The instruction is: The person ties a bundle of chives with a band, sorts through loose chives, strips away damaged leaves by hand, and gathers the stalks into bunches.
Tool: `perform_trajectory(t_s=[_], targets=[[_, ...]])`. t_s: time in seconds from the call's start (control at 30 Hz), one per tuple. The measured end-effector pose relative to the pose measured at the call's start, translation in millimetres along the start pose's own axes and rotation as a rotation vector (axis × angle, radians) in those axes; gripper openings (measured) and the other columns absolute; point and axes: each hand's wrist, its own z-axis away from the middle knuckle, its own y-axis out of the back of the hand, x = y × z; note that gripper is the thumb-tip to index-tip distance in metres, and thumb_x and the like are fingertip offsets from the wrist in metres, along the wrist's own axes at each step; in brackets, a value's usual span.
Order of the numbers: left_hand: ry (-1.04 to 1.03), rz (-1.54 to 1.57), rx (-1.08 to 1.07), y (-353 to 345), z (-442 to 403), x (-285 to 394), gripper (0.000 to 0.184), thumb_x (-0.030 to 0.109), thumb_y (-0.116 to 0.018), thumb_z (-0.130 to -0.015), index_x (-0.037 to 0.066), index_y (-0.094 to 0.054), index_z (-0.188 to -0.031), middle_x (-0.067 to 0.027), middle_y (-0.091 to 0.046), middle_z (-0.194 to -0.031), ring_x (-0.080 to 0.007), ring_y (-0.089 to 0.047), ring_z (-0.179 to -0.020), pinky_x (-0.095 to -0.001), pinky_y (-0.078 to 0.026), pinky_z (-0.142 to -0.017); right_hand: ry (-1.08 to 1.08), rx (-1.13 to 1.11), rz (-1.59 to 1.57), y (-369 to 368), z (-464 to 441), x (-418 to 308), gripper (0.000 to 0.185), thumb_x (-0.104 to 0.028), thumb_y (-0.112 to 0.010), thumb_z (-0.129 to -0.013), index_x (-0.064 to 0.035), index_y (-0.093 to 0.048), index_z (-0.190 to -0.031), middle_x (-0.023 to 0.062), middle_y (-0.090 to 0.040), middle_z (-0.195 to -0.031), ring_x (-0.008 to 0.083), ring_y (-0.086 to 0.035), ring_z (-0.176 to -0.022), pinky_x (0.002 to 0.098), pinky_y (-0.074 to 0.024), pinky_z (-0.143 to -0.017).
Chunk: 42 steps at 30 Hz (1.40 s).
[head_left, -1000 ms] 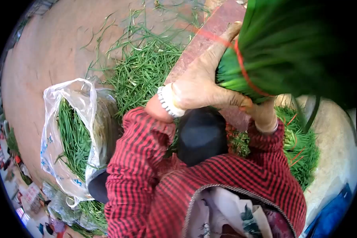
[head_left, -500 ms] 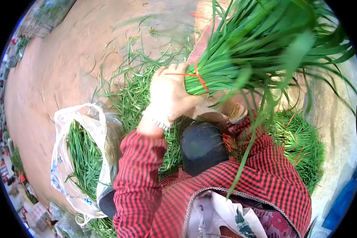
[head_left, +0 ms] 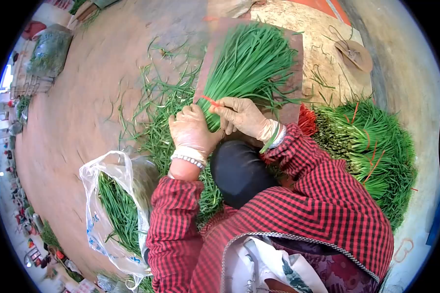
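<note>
A bunch of garlic chives [head_left: 252,63] lies on a flat reddish-brown board, leaves fanned away from me. My left hand [head_left: 193,129], in a thin pale glove with a beaded bracelet at the wrist, is closed round the bunch's cut end. Pinched between the thumb and finger of my right hand [head_left: 244,117], also gloved, is a red tie [head_left: 210,101] that crosses the bunch near its base. My fingers hide the lower stalks and part of the tie.
Tied bunches of chives [head_left: 371,151] are piled at my right, beside loose red ties [head_left: 306,120]. A white plastic bag [head_left: 100,229] of greens stands at my left. Loose leaves [head_left: 166,117] litter the floor. A tan disc-like object [head_left: 354,55] lies at upper right.
The bunch has come down from the raised position at upper right onto the board. My right hand, hidden behind the leaves before, now shows at the red tie.
</note>
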Motion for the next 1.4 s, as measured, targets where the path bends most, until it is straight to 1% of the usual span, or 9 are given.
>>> perform_trajectory(t_s=[0.1,0.3,0.43,0.5,0.67,0.83,0.93,1.2,1.4], targets=[[-0.141,0.016,0.291,2,0,-9,0.108,0.073,-0.069,-0.057,-0.005,-0.043,-0.127,-0.0247,-0.045,-0.134,-0.0339,-0.046,-0.124,-0.049,-0.032,-0.104,0.031,0.018,-0.15,9,8,12,0.025,-0.027,-0.047,-0.099,-0.0053,-0.058,-0.093,0.0019,-0.061,-0.07,0.0096,-0.061,-0.057,0.0199,-0.0461,-0.051],[-0.155,0.2,0.042,-15,-23,11,0.135,0.067,-0.078,-0.049,-0.008,-0.018,-0.144,-0.0272,-0.024,-0.148,-0.0359,-0.03,-0.137,-0.0446,-0.027,-0.11,-0.022,0.067,-0.244,25,45,25,0.035,-0.033,-0.045,-0.099,-0.0086,-0.051,-0.074,0.0023,-0.06,-0.067,0.0085,-0.057,-0.055,0.0192,-0.0437,-0.05],[-0.113,0.429,-0.06,-13,-23,12,0.128,0.055,-0.083,-0.052,-0.009,-0.019,-0.143,-0.0288,-0.029,-0.145,-0.0328,-0.041,-0.131,-0.0361,-0.04,-0.101,0.001,0.033,-0.199,28,54,21,0.032,-0.026,-0.05,-0.095,-0.0084,-0.049,-0.068,0.0004,-0.053,-0.062,0.0058,-0.046,-0.049,0.0206,-0.0381,-0.045],[0.053,0.36,-0.379,4,-24,21,0.127,0.051,-0.085,-0.052,-0.004,-0.019,-0.145,-0.0286,-0.032,-0.144,-0.0306,-0.044,-0.128,-0.0378,-0.041,-0.1,-0.033,0.06,-0.117,20,47,4,0.038,-0.023,-0.049,-0.096,-0.0074,-0.043,-0.062,-0.0002,-0.047,-0.054,0.0064,-0.039,-0.044,0.022,-0.0311,-0.042],[-0.133,0.596,0.026,-71,-16,0,0.079,0.027,-0.066,-0.081,0.005,-0.025,-0.146,-0.0125,-0.04,-0.141,-0.0222,-0.047,-0.122,-0.0332,-0.038,-0.1,0.341,0.023,0.011,-23,-15,-19,0.021,-0.017,-0.057,-0.091,-0.0021,-0.06,-0.077,0.0018,-0.053,-0.06,0.0072,-0.046,-0.05,0.0223,-0.0346,-0.045],[-0.072,0.431,0.077,-50,-16,6,0.086,0.045,-0.07,-0.072,0.004,-0.032,-0.138,-0.0171,-0.05,-0.125,-0.0301,-0.054,-0.112,-0.0382,-0.045,-0.09,0.574,0.221,0.329,-15,-21,-28,0.013,-0.015,-0.062,-0.089,-0.0025,-0.065,-0.094,0.0001,-0.061,-0.071,0.01,-0.059,-0.068,0.0235,-0.0471,-0.062],[0.016,0.364,0.004,-20,-13,18,0.104,0.054,-0.075,-0.06,0.003,-0.032,-0.139,-0.0207,-0.055,-0.117,-0.0361,-0.059,-0.103,-0.0418,-0.05,-0.082,0.327,0.507,-0.073,38,-4,-33,0.019,-0.02,-0.059,-0.094,-0.0068,-0.059,-0.107,-0.0003,-0.057,-0.07,0.0037,-0.05,-0.053,0.0178,-0.0413,-0.044],[0.032,0.343,-0.043,-8,-5,24,0.099,0.052,-0.075,-0.06,0.005,-0.034,-0.137,-0.019,-0.057,-0.114,-0.0337,-0.06,-0.102,-0.042,-0.051,-0.079,0.139,0.53,-0.007,75,-10,-16,0.022,-0.025,-0.062,-0.092,-0.0036,-0.062,-0.086,0.0002,-0.054,-0.057,0.0066,-0.048,-0.042,0.0202,-0.0381,-0.038],[-0.112,0.25,0.213,-9,21,6,0.092,0.044,-0.081,-0.059,0.006,-0.039,-0.132,-0.0171,-0.059,-0.102,-0.0328,-0.062,-0.093,-0.0423,-0.052,-0.075,0.125,0.518,0.096,78,26,-25,0.026,-0.024,-0.06,-0.093,-0.0031,-0.062,-0.078,0.0026,-0.055,-0.055,0.0078,-0.047,-0.04,0.0214,-0.0382,-0.037]])
